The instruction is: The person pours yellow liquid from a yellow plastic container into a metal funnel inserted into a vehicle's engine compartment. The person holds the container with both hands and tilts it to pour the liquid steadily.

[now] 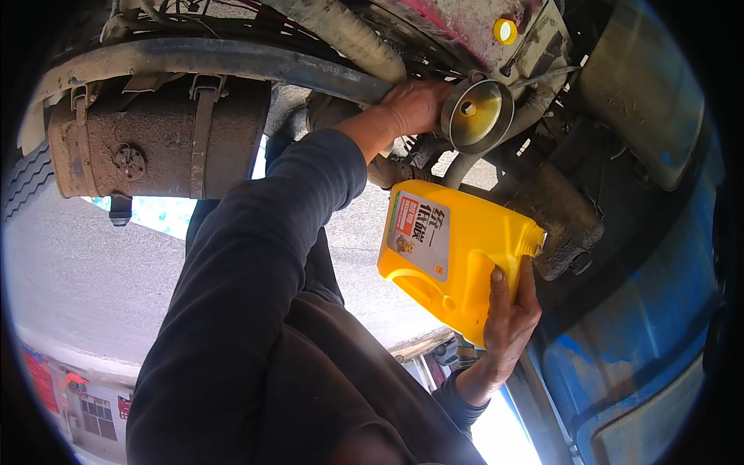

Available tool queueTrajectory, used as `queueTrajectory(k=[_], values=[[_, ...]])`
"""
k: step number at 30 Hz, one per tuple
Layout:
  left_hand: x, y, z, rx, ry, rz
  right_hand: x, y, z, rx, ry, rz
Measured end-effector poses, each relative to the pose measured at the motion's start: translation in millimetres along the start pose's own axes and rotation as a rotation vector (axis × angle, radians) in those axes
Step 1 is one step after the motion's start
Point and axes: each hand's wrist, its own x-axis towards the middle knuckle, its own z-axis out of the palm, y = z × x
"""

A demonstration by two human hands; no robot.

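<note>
One yellow jug (pixel 459 260), axis sideways, mouth right

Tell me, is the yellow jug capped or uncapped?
The jug is uncapped: no cap covers its mouth, and a yellow cap sits apart.

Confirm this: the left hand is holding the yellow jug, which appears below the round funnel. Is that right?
Not quite: the head view shows the right hand holding the yellow jug, while the left hand is at the round funnel. The jug does appear below the funnel.
</note>
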Motion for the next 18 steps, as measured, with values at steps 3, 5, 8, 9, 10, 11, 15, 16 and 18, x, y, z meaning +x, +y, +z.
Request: queueTrajectory(k=[3, 5, 8, 9, 10, 11, 15, 16, 18], values=[[0.0, -0.1, 1.1, 0.005, -0.003, 0.002, -0.8, -1.8, 0.0, 0.005, 0.003, 0.002], [0.1, -0.8, 0.8, 0.004, 0.002, 0.007, -0.6, -1.5, 0.5, 0.001, 0.007, -0.007], [0.4, 1.9, -1.3, -0.002, -0.021, -0.013, -0.6, -2.8, -0.1, 0.012, -0.001, -0.011], [0.5, 3.4, -2.1, -0.005, -0.034, -0.025, -1.0, -3.2, -0.4, 0.018, -0.003, -0.004], [0.3, 3.0, -2.2, -0.005, -0.027, -0.022, -1.0, -4.0, -0.2, 0.025, -0.006, 0.0], [0.0, 2.7, -2.1, -0.006, -0.02, -0.02, -0.9, -4.2, -0.1, 0.032, -0.01, 0.004], [0.2, 2.2, -2.2, -0.009, -0.008, -0.002, -1.2, 2.3, 0.6, -0.044, 0.008, -0.053], [0.3, 2.9, -2.5, -0.012, -0.011, -0.008, -1.3, 2.6, 0.4, -0.036, 0.007, -0.055], [0.6, 4.5, -3.2, -0.019, -0.018, -0.02, -1.4, 2.7, -0.2, -0.016, 0.004, -0.046]])
